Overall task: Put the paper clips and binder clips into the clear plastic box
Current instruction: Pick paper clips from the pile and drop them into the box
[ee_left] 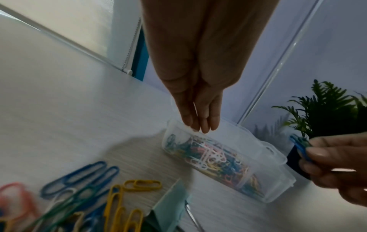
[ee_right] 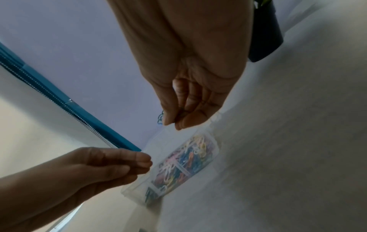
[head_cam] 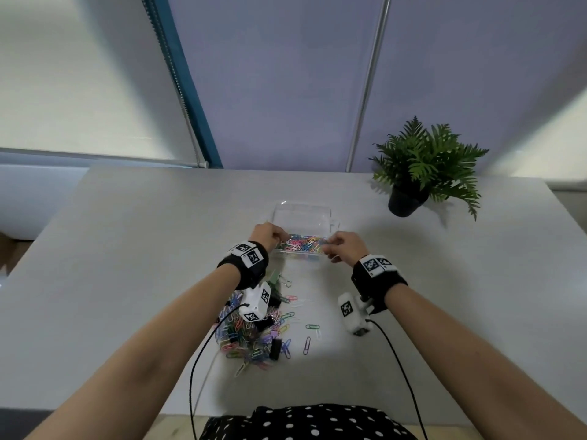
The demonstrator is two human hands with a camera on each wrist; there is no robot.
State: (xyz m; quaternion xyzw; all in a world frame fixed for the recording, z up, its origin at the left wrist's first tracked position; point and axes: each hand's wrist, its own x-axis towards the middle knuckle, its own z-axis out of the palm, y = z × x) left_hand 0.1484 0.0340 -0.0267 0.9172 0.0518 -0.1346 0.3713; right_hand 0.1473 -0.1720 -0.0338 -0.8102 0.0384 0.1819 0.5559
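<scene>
The clear plastic box [head_cam: 298, 258] lies open in the middle of the table, its lid [head_cam: 301, 212] folded back, with many coloured paper clips [head_cam: 306, 242] inside. My left hand [head_cam: 277, 238] hovers over the box's left end, fingers straight and pressed together [ee_left: 200, 127], with nothing visible in them. My right hand [head_cam: 330, 247] is over the right end and pinches a blue paper clip [ee_left: 297, 143] between thumb and fingers. A heap of paper clips [head_cam: 247, 331] lies nearer to me, with a black binder clip [head_cam: 275, 349] and a green binder clip [head_cam: 273, 277] among them.
A potted fern [head_cam: 425, 163] stands at the back right of the grey table [head_cam: 460, 281]. A few loose clips [head_cam: 313, 327] lie right of the heap. Cables from the wrist cameras hang over the near table edge. A wall and a window blind stand behind the table.
</scene>
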